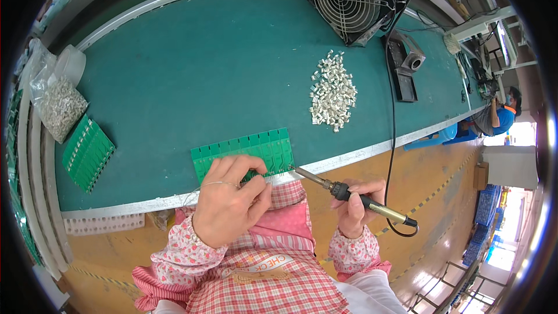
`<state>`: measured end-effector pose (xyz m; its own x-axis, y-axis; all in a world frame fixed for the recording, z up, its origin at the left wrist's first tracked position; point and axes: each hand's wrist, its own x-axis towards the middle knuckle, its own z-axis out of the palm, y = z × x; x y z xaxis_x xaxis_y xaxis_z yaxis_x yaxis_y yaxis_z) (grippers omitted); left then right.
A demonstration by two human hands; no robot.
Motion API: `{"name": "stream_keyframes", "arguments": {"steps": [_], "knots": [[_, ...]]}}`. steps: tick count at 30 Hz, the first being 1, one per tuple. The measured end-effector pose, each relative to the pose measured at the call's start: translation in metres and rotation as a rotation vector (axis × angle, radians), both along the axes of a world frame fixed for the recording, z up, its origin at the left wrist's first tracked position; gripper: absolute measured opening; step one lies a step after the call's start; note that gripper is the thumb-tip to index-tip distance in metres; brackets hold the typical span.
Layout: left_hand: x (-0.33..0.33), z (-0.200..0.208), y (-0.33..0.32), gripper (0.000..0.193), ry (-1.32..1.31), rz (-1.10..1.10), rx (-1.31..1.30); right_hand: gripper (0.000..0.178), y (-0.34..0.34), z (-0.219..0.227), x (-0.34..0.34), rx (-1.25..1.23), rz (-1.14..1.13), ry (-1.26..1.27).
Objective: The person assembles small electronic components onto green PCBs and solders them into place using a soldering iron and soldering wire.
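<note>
A green circuit board panel (270,144) lies at the table's front edge, directly before me. My left hand (229,200) rests over its near side, fingers closed in a pinch on a thin silvery solder wire (216,183) that runs back across the hand. Part of the board and the wire's end are hidden under those fingers. My right hand (357,202) is wrapped around a soldering iron (372,203) with a black and brass-coloured handle. The iron points left, its tip at the board's near right corner; whether it touches cannot be made out.
A pile of small white and metal connectors (334,93) lies beyond the board. A fan (344,0) and a black iron stand (404,64) are behind. The iron's cable (390,110) crosses the table. At left are another green panel (87,154) and a bag of parts (61,104). A co-worker (500,116) sits far right.
</note>
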<state>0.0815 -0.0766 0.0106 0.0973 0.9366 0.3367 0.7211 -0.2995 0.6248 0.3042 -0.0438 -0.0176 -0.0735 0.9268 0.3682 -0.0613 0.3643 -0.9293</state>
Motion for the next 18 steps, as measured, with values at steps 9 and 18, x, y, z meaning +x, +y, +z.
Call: {"name": "stream_keyframes", "arguments": {"steps": [9,18], "knots": [[-0.001,-0.003,0.001,0.013,-0.003,-0.007,0.010,0.018,-0.004,-0.009,0.004,-0.034,0.119,0.049],[0.001,-0.004,0.002,0.015,0.003,0.004,0.014,0.018,-0.006,-0.011,0.004,-0.127,0.151,0.040]]}}
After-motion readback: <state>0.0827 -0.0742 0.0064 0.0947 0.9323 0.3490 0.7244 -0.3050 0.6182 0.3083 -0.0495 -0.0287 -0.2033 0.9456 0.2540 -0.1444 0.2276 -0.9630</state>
